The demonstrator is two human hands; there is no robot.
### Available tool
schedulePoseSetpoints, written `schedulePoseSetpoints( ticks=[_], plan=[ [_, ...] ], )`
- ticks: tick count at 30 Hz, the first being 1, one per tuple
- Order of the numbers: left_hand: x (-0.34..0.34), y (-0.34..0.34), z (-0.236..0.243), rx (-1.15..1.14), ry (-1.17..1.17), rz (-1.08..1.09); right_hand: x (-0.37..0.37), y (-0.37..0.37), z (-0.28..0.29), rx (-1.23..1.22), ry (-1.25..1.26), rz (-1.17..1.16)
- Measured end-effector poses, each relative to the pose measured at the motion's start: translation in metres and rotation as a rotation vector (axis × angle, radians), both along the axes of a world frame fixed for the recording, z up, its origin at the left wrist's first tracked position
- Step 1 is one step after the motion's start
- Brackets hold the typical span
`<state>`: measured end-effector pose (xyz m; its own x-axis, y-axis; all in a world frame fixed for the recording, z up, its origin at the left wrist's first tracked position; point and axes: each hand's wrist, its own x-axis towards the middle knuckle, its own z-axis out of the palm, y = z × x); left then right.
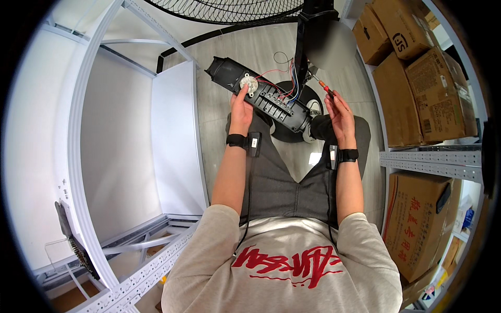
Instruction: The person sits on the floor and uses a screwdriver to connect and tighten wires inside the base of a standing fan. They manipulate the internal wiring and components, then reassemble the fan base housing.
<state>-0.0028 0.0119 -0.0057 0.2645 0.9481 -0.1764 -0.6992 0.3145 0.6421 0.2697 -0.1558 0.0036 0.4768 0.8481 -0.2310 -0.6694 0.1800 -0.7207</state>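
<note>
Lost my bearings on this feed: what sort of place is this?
Probably a storeroom: metal shelving on the right, cardboard boxes stacked on it, and more white racking at left.

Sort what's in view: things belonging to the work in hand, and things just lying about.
Seemingly part of the work:
black housing
round pale part, touched by the left hand
coloured wires
red-handled screwdriver, in the right hand

Seemingly just around:
cardboard boxes, stacked at right
white shelving, at left

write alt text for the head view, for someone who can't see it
A person's left hand touches a round whitish part on a long black housing with exposed wires; the right hand holds a red-handled screwdriver. Cartons stand at right.
</note>
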Motion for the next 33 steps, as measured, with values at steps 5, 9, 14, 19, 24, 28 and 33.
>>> schedulePoseSetpoints(
  ticks=[5,9,14,19,24,28,33],
  plan=[
    [0.002,0.0,0.002,0.005,-0.011,-0.013,0.002,-0.004,-0.002,-0.086,-0.083,0.058],
    [0.001,0.001,0.0,0.005,-0.013,0.0,0.0,-0.003,-0.003,0.004,-0.047,0.014],
    [0.0,0.0,0.001,0.004,-0.022,-0.008,0.0,-0.005,0.004,0.026,0.025,0.025],
    [-0.001,0.002,-0.001,-0.012,-0.009,-0.019,0.006,-0.008,-0.008,0.005,-0.094,0.078],
    [-0.001,0.003,-0.003,-0.005,-0.012,-0.025,0.008,-0.011,-0.005,0.074,-0.048,0.009],
    [-0.001,0.004,-0.004,-0.012,-0.01,-0.031,0.006,-0.007,-0.006,0.116,-0.065,0.071],
    [-0.001,0.005,-0.005,-0.012,-0.006,-0.026,0.001,-0.001,-0.003,0.165,-0.086,0.124]
  ],
)
